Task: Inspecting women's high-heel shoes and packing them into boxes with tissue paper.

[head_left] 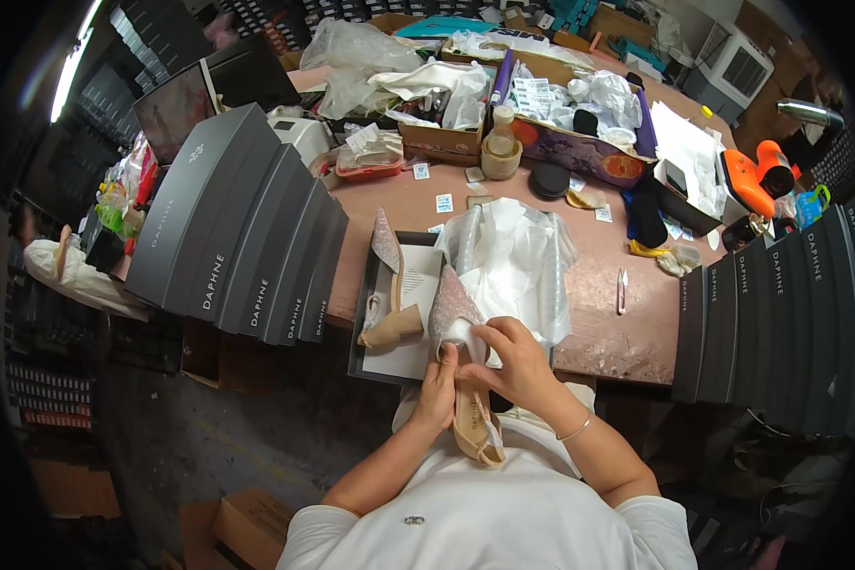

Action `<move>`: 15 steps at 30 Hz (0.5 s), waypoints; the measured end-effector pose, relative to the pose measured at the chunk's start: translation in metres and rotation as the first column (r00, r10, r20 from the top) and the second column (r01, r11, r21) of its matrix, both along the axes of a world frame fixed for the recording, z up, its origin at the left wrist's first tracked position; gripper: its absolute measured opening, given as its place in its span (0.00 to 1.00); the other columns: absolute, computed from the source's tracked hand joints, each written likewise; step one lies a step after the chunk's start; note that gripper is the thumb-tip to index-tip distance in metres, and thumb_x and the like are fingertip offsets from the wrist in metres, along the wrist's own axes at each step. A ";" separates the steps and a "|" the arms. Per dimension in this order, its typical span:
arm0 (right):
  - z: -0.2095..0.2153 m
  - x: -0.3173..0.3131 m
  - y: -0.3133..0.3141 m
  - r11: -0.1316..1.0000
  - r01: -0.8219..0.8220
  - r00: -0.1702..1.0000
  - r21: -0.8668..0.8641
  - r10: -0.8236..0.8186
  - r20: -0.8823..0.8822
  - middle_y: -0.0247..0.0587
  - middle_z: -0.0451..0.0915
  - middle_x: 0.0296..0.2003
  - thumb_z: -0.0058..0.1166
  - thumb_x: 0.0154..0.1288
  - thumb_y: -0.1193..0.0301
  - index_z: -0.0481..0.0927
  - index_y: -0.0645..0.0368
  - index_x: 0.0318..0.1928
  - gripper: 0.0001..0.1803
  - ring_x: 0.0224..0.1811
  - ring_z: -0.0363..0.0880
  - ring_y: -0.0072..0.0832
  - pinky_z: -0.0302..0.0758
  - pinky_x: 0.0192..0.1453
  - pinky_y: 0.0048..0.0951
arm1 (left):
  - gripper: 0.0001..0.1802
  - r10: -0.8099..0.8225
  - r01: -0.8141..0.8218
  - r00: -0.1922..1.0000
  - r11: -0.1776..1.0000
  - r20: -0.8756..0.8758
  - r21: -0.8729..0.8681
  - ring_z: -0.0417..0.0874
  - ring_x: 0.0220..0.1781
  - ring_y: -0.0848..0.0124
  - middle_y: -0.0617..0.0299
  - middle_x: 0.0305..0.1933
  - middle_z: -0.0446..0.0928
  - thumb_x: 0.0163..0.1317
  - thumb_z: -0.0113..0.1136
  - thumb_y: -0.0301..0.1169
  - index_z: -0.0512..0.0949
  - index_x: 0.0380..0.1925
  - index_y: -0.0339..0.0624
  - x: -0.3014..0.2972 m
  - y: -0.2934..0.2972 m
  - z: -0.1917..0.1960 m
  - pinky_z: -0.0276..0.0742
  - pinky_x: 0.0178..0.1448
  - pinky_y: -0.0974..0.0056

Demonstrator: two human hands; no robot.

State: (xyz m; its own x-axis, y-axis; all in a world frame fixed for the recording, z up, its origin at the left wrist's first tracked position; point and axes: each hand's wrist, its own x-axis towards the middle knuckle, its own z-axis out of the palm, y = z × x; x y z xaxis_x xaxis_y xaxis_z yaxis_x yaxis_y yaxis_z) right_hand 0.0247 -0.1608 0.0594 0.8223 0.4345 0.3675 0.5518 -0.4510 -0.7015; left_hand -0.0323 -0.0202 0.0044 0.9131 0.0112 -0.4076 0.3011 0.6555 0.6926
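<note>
A pointed, pink glittery high-heeled shoe point(453, 299) with a tan insole is held in front of my body, its toe pointing away from me. My left hand point(435, 393) is closed around its left side, thumb at the opening. Curled over the right side of the opening is my right hand point(521, 369), thumb and index finger close together. A white wad point(458, 330) fills the toe opening at those fingertips; what they pinch is partly hidden. The matching shoe point(387, 245) lies on its side in an open dark grey shoebox point(359, 356), its tan block heel toward me.
White tissue paper point(508, 242) fills a lined tray beside the shoebox. Grey shoeboxes point(228, 237) stand in a row at left, more boxes point(779, 323) at right. Thread snips point(621, 292) lie on the table; behind are a glue jar point(501, 157) and crowded cartons point(579, 152).
</note>
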 end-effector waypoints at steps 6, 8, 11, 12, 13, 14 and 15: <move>-0.017 -0.001 -0.008 0.994 -0.039 0.996 0.100 0.047 -0.078 0.42 0.76 0.38 0.63 0.55 0.75 0.81 0.56 0.47 0.17 0.39 0.77 0.38 0.77 0.40 0.34 | 0.26 -0.202 0.195 0.975 0.978 0.098 0.072 0.84 0.37 0.68 0.55 0.41 0.78 0.71 0.46 0.50 0.68 0.52 0.35 -0.001 0.006 0.009 0.85 0.38 0.63; -0.030 0.003 -0.006 0.994 -0.057 0.985 0.094 0.041 0.165 0.39 0.76 0.37 0.62 0.54 0.76 0.82 0.55 0.48 0.18 0.39 0.76 0.38 0.75 0.40 0.35 | 0.26 -0.234 0.227 0.970 0.970 0.067 0.091 0.84 0.38 0.68 0.55 0.41 0.78 0.71 0.46 0.49 0.69 0.52 0.35 0.000 0.011 0.001 0.84 0.38 0.64; -0.038 0.016 0.011 0.998 0.061 0.948 0.002 -0.059 0.314 0.39 0.76 0.38 0.62 0.52 0.75 0.82 0.53 0.49 0.20 0.39 0.74 0.38 0.73 0.40 0.37 | 0.24 -0.083 0.083 0.996 0.996 -0.011 0.036 0.83 0.37 0.70 0.57 0.41 0.78 0.72 0.46 0.47 0.69 0.52 0.34 0.006 -0.002 -0.005 0.83 0.38 0.65; -0.034 0.015 0.018 0.998 0.067 0.959 0.018 -0.070 0.276 0.41 0.76 0.38 0.62 0.54 0.75 0.81 0.54 0.50 0.20 0.39 0.73 0.39 0.70 0.41 0.38 | 0.24 -0.039 0.040 0.999 0.997 -0.019 0.064 0.83 0.37 0.71 0.58 0.41 0.78 0.73 0.46 0.46 0.69 0.52 0.34 0.007 0.000 0.001 0.82 0.38 0.65; -0.028 0.012 0.020 0.997 0.074 0.976 0.014 -0.076 0.204 0.42 0.76 0.38 0.61 0.55 0.75 0.81 0.55 0.51 0.20 0.39 0.74 0.39 0.71 0.41 0.37 | 0.23 0.005 -0.003 1.000 0.996 -0.025 0.092 0.82 0.37 0.71 0.58 0.41 0.78 0.73 0.46 0.45 0.69 0.52 0.35 0.007 0.003 0.004 0.82 0.38 0.66; -0.020 0.006 0.020 0.997 0.080 0.988 0.009 -0.081 0.130 0.43 0.76 0.38 0.61 0.56 0.76 0.81 0.55 0.51 0.19 0.39 0.74 0.39 0.72 0.41 0.37 | 0.22 0.015 -0.015 1.000 0.994 0.001 0.109 0.82 0.38 0.71 0.58 0.43 0.77 0.73 0.46 0.45 0.69 0.52 0.35 0.008 0.005 -0.002 0.82 0.39 0.66; -0.013 0.002 0.020 0.996 0.087 0.995 -0.002 -0.087 0.052 0.43 0.76 0.38 0.60 0.57 0.76 0.81 0.56 0.51 0.19 0.39 0.74 0.39 0.73 0.41 0.36 | 0.22 0.023 -0.025 0.999 0.992 0.023 0.121 0.82 0.39 0.72 0.58 0.44 0.77 0.73 0.46 0.44 0.69 0.52 0.35 0.009 0.006 -0.008 0.82 0.39 0.66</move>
